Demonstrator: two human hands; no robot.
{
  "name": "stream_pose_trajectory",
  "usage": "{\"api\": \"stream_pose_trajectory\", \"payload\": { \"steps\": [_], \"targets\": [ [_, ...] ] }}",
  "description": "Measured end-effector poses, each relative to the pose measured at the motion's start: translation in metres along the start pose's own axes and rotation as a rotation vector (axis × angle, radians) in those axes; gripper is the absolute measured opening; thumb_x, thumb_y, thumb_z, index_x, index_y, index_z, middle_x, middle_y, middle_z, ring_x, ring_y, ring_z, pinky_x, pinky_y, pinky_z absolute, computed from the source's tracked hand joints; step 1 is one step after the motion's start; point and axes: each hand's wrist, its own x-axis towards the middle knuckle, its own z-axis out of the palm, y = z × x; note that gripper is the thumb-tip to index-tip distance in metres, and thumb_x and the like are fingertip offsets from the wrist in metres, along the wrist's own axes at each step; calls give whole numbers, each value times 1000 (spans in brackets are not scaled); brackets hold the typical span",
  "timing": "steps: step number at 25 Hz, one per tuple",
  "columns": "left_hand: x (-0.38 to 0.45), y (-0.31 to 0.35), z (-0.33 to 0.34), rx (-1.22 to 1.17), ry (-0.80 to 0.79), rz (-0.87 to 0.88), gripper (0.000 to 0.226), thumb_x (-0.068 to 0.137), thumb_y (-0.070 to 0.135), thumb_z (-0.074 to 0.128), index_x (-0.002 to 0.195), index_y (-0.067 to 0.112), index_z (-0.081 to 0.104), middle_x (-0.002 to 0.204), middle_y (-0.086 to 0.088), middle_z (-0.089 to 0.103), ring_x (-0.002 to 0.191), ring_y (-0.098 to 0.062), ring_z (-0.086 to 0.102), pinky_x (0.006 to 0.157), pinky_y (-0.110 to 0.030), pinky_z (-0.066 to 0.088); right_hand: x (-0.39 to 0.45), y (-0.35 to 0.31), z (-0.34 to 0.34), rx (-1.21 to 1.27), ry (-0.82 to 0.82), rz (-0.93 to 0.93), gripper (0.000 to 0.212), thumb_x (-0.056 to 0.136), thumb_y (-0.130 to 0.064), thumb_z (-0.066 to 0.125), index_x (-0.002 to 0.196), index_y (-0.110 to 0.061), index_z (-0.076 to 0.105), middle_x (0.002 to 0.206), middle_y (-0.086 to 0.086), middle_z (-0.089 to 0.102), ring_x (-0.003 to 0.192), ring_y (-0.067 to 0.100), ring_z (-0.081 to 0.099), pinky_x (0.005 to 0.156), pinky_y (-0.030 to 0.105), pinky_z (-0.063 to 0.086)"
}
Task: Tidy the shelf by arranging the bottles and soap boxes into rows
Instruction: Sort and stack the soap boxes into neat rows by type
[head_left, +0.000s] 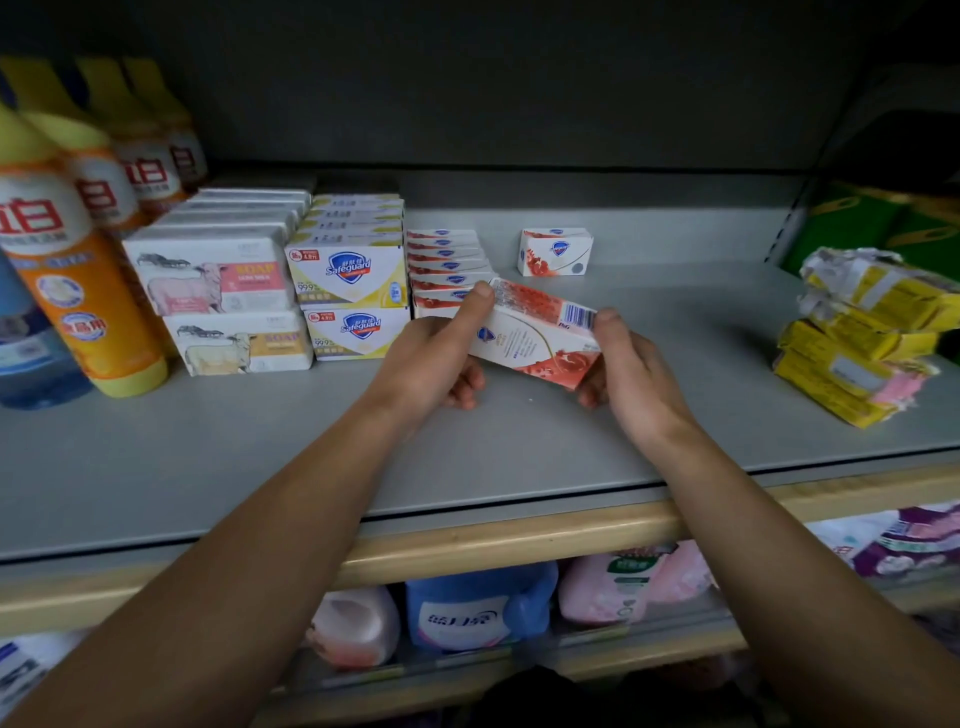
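Holding a red-and-white soap box (537, 332) tilted above the grey shelf (675, 332), you grip it at both ends: your left hand (431, 358) pinches its left end, thumb on top, and your right hand (626, 371) curls round its right end by the barcode. Just behind it runs a row of matching red boxes (447, 265), with one lone red box (555, 251) further back. Left of the row stand yellow Safeguard boxes (349, 278), sheep-printed soap boxes (215, 280) and orange bottles (78, 270). Crumpled yellow packets (857, 338) pile at the right.

Lower shelf: blue jug (480, 605) btwn pale pink jug (356, 623) & pink pouch (618, 584). Purple-white packs (904, 540) far right. Green cartons (878, 221) upper right.
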Motion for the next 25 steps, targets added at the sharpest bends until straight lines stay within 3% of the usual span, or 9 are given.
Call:
{"api": "stream_pose_trajectory", "payload": {
  "steps": [4, 7, 9, 11, 12, 15, 19, 21, 25],
  "targets": [
    [0, -1, 0, -215, -66, -31, 53, 76, 70, 56, 83, 19, 69, 63, -6, 64, 47, -18, 53, 57, -33, 53, 0, 2, 1, 133, 48, -84, 13, 88, -41, 58, 95, -33, 64, 73, -17, 66, 56, 10, 58, 56, 17, 48],
    [-2, 2, 0, -418, -66, -5, 31, 92, 39, 61, 74, 18, 74, 70, -4, 69, 51, -16, 57, 55, -33, 56, -2, 4, 0, 157, -24, -178, 40, 83, -22, 73, 119, -28, 57, 105, -12, 68, 75, 15, 62, 73, 28, 56],
    [-1, 2, 0, -506, -59, 38, 22, 94, 21, 61, 76, 17, 73, 73, -6, 71, 56, -20, 63, 57, -34, 58, -2, 3, 0, 231, -66, -186, 44, 81, -26, 68, 123, -25, 55, 113, -6, 68, 77, 16, 66, 77, 30, 56],
    [0, 4, 2, -544, -74, 81, 6, 94, 13, 61, 96, 12, 66, 82, -9, 73, 63, -24, 67, 61, -34, 59, -1, 1, 0, 364, -77, -116, 31, 90, -27, 62, 120, -20, 57, 109, 5, 70, 76, 22, 68, 76, 35, 57],
    [0, 3, 3, -534, -81, 105, 14, 93, 11, 61, 107, 8, 62, 87, -10, 73, 66, -25, 68, 63, -33, 59, 0, -1, 0, 427, -78, -70, 24, 96, -26, 56, 118, -17, 58, 105, 9, 70, 74, 23, 69, 76, 37, 56],
    [-1, 3, 7, -483, -117, 171, 28, 92, 8, 61, 119, 7, 54, 91, -12, 71, 71, -23, 68, 66, -30, 58, 4, -7, -1, 501, -27, 15, 26, 103, -25, 42, 112, -9, 62, 98, 12, 73, 77, 24, 71, 74, 32, 56],
    [-1, 0, 3, -430, -158, 217, 30, 92, 9, 62, 121, 14, 60, 104, -13, 72, 85, -25, 70, 72, -31, 56, 5, -18, 0, 518, 17, 35, 18, 101, -18, 49, 103, -10, 65, 110, 15, 72, 98, 28, 71, 83, 34, 57],
    [0, 1, 3, -428, -130, 201, 23, 96, 17, 58, 119, 19, 64, 106, -11, 72, 86, -23, 72, 72, -30, 57, 3, -26, 3, 496, 59, -42, 16, 100, -12, 50, 102, -14, 66, 106, 9, 73, 99, 22, 70, 85, 33, 56],
    [1, 5, 5, -525, -128, 5, 34, 100, 43, 46, 120, 20, 61, 108, -5, 73, 86, -29, 74, 66, -34, 59, -9, -34, 9, 109, 156, -396, 30, 90, -13, 59, 119, -15, 64, 112, -5, 70, 99, 9, 65, 88, 23, 49]
  ]
}}
